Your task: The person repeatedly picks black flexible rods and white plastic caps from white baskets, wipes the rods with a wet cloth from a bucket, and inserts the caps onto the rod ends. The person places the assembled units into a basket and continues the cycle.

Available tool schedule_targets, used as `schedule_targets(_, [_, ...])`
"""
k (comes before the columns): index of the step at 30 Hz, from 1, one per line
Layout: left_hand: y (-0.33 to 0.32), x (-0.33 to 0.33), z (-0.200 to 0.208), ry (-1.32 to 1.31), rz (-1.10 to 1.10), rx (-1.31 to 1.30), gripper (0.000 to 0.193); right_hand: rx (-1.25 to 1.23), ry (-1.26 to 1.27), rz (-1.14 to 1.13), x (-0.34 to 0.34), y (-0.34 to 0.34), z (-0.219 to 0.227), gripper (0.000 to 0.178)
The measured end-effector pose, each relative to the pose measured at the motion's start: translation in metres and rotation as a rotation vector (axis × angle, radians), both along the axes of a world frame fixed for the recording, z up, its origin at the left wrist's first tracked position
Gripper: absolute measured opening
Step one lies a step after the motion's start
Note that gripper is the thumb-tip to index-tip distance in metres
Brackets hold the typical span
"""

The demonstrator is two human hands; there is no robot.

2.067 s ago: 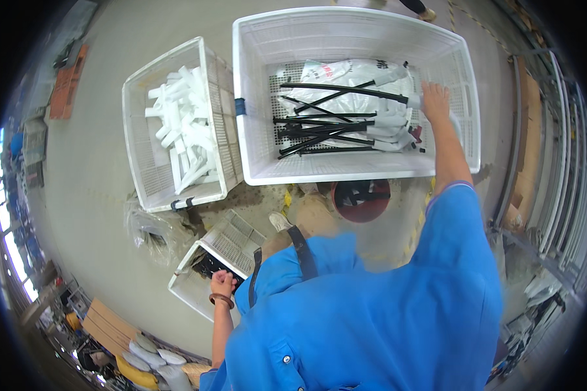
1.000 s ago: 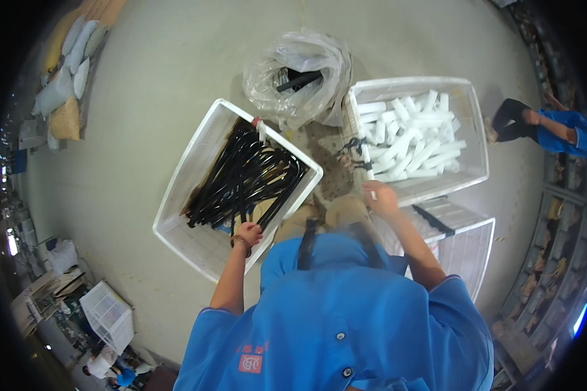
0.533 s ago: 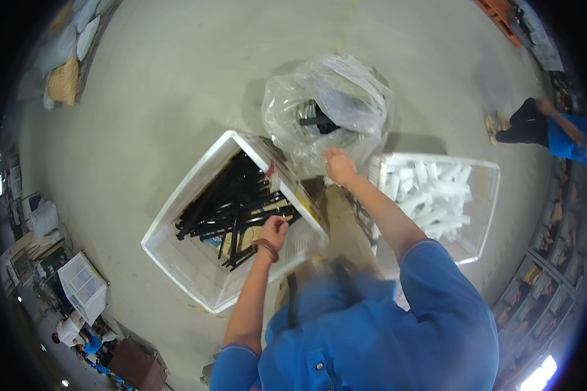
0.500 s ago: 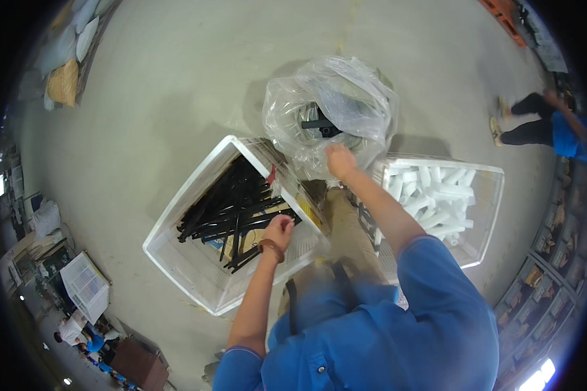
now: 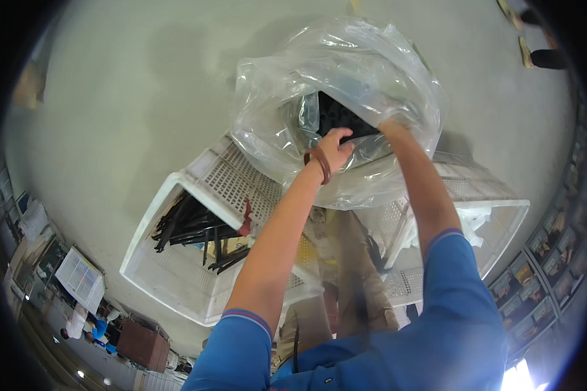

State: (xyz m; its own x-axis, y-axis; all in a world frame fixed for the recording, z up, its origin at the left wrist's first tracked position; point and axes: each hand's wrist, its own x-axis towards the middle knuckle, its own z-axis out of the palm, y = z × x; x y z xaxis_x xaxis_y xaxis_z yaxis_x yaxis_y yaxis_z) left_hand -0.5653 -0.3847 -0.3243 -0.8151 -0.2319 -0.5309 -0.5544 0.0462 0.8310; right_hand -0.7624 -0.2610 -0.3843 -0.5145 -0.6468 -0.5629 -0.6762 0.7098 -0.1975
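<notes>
In front of me stands a big clear plastic bag [image 5: 274, 88] with its mouth spread wide. Several black parts with round holes [image 5: 339, 117] show inside it. My left hand [image 5: 336, 148], with a brown bracelet on the wrist, reaches over the near side of the bag's mouth; its fingers are apart beside the black parts and hold nothing that I can see. At the right of the mouth is my right hand [image 5: 396, 127], against the plastic and the edge of the black parts. Its fingers are hidden and blurred.
At the left, a white plastic crate [image 5: 156, 274] holds long black strips [image 5: 192, 221]. A second white crate [image 5: 518, 212] at the right holds white pieces [image 5: 473, 221], partly behind my right arm. A person's legs [image 5: 548, 58] show at the far right. Shelving [image 5: 535, 274] lines the right side.
Both my hands have moved forward to the bag, the left one from above the left crate. The bag looks larger and nearer. The person at the right has shifted toward the picture's edge.
</notes>
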Motion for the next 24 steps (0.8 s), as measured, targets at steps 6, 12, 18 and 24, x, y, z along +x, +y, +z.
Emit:
schedule_targets(6, [-0.020, -0.074, -0.092, -0.169, -0.201, -0.255, 0.060, 0.034, -0.024, -0.106, -0.034, 0.021, -0.015, 0.047])
schedule_targets(12, [-0.066, -0.076, -0.137, -0.451, -0.163, -0.242, 0.072, 0.041, -0.040, -0.229, 0.034, 0.008, -0.069, 0.049])
schedule_targets(18, [-0.082, -0.065, -0.145, -0.463, -0.017, -0.162, 0.071, -0.047, -0.185, -0.336, 0.000, 0.041, -0.079, 0.051])
schedule_targets(24, [-0.087, -0.034, -0.150, -0.453, 0.186, -0.003, 0.069, -0.105, -0.265, -0.413, 0.011, 0.047, -0.080, 0.052])
